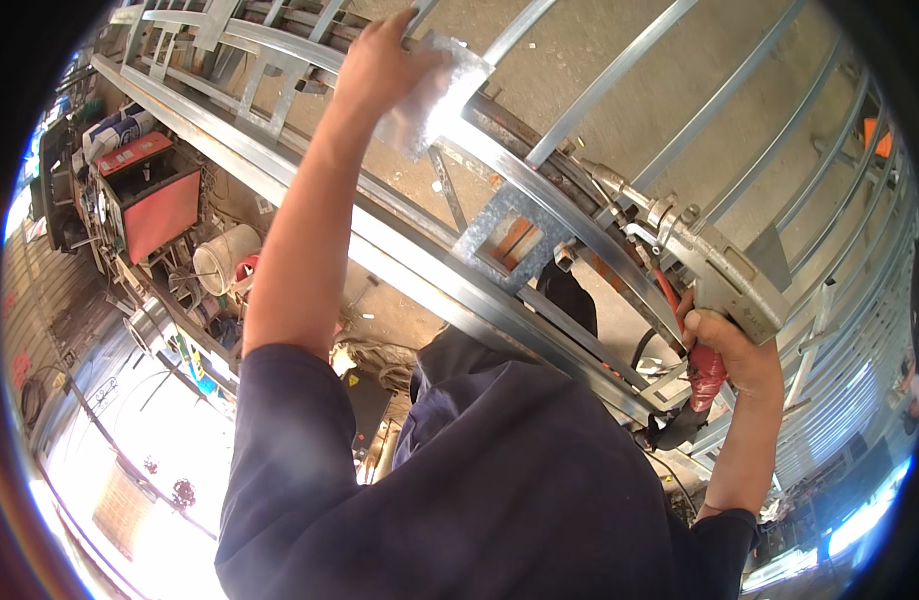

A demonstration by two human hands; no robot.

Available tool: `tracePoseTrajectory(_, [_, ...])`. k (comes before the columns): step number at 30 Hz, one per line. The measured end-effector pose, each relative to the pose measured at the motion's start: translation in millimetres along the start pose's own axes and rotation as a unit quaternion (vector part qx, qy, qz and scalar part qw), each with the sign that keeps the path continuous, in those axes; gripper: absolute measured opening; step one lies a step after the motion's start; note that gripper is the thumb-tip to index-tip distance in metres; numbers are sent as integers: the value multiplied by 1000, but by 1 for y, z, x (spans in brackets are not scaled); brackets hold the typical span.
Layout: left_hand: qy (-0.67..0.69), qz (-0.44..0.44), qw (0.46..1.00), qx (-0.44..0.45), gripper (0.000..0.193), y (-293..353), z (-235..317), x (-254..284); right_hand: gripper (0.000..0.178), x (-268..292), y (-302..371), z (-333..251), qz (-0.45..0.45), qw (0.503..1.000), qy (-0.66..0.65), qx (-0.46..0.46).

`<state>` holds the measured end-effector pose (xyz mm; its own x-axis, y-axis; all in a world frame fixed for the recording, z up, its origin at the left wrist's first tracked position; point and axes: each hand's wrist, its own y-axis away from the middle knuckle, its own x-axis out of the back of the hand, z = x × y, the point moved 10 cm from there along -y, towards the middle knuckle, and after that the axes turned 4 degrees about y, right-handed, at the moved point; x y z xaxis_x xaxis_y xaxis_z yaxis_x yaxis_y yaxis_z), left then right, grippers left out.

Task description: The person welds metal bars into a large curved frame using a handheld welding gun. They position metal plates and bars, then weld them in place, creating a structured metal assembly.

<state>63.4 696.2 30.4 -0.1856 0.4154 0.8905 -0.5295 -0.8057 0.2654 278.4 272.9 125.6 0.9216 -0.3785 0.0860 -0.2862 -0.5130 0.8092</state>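
Note:
My left hand point(377, 70) is stretched far out over the metal framework, thumb and fingers at a small shiny metal plate point(427, 108). Glare and blur hide part of this plate. Below and to the right, a galvanized plate with a square cutout point(494, 238) sits across the long rails. At the right, my right hand point(731, 348) is wrapped round a handle bound in red tape point(706, 378). A red rod-like piece point(667, 288) runs up from that hand. Close beside its fingers is a grey metal clamp-like tool point(731, 275), whose exact kind I cannot make out.
A long bright steel rail point(419, 262) crosses in front of my body. Many parallel metal bars point(669, 130) spread out beyond it over the floor. A red and black box-shaped machine point(159, 205) and a white bucket point(224, 256) stand at the left. An orange object point(876, 138) is far right.

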Motion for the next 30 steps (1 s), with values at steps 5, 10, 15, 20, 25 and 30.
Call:
tracePoseTrajectory(5, [-31, 64, 997, 33, 102, 52, -19, 1, 38, -9, 10, -3, -6, 1000, 19, 5])
tracePoseTrajectory(10, [-43, 82, 990, 111, 106, 87, -28, 6, 50, 0, 41, -71, 34, 997, -23, 61])
tracePoseTrajectory(15, [387, 21, 900, 200, 93, 99, -83, -20, 49, -12, 12, -131, 26, 991, -15, 129])
tracePoseTrajectory(20, [640, 10, 739, 208, 78, 93, -111, -9, 32, -63, -64, -118, -83, 993, 39, 78])
tracePoseTrajectory(25, [666, 56, 724, 172, 61, 74, -173, 2, 33, -99, -117, -87, -120, 991, 35, 50])
tracePoseTrajectory(30, [516, 59, 830, 201, 67, 69, -188, 3, 37, -112, -137, -73, -145, 989, 20, 20])
